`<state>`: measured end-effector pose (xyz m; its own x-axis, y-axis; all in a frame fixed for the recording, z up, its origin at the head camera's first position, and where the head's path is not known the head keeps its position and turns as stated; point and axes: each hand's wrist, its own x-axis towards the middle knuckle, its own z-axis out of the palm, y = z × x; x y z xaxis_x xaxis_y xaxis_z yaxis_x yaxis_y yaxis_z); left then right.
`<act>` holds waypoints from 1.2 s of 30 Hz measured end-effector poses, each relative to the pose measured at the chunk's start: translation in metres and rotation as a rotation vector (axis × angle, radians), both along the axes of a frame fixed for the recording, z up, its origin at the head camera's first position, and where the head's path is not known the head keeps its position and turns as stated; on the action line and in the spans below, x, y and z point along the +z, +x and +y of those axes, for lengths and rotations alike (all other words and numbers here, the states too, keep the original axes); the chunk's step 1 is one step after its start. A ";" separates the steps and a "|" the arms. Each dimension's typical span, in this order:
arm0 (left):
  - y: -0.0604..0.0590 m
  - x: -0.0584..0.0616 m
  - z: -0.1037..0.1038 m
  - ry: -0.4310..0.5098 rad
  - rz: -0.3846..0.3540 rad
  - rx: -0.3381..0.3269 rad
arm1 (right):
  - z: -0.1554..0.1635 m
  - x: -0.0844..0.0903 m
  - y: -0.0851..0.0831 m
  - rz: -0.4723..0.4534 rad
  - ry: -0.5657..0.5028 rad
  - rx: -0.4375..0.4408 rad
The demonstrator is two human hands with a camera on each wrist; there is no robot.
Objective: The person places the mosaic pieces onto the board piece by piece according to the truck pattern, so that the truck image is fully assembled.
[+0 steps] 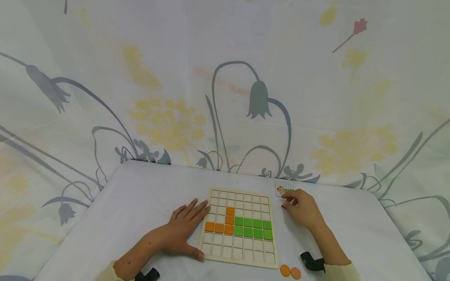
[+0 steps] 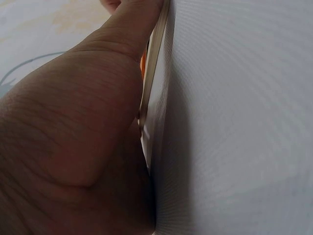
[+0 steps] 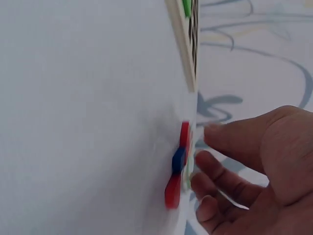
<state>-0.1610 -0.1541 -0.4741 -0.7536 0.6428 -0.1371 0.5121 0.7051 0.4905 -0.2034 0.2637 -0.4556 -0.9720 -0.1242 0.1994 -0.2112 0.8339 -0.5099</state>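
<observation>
Table [image 1: 140, 203]: covered in white cloth, with a flowered backdrop behind it; it carries everything below.

Board [image 1: 239, 228]: wooden grid tray, lying flat before me, long axis running away from me. An orange piece [image 1: 221, 224] sits in the middle-left cells, a green piece [image 1: 253, 228] touching it on the right. Remaining cells are bare.

Left hand [image 1: 183, 230]: I rest it flat on the table against the board's left edge, fingers straight and spread, thumb along the near-left corner. It holds nothing. The left wrist view shows my thumb [image 2: 132, 29] pressed to the board rim [image 2: 154, 73].

Right hand [image 1: 302, 208]: it lies just past the board's right edge, toward the far corner. Fingers are curled loosely; whether they pinch anything I cannot tell from the head view. In the right wrist view the fingertips [image 3: 215, 142] stand just beside small pieces and do not grip them.

Card [image 1: 284, 187]: small printed grid card at the far right corner, just beyond my right fingertips.

Small pieces [image 3: 177, 169]: red and blue, lying on the table just beside the right fingertips, between hand and board edge. The right hand is far nearer to them than the left.

Discs [image 1: 290, 271]: two orange discs, touching, near the board's near-right corner, well apart from both hands.
</observation>
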 end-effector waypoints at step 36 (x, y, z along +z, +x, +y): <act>-0.001 -0.001 0.000 0.004 0.008 -0.013 | 0.000 -0.016 -0.008 -0.039 -0.028 0.177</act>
<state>-0.1618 -0.1540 -0.4752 -0.7464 0.6531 -0.1280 0.5253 0.6962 0.4892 -0.2118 0.2633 -0.4713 -0.9424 -0.2892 0.1680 -0.3333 0.7705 -0.5433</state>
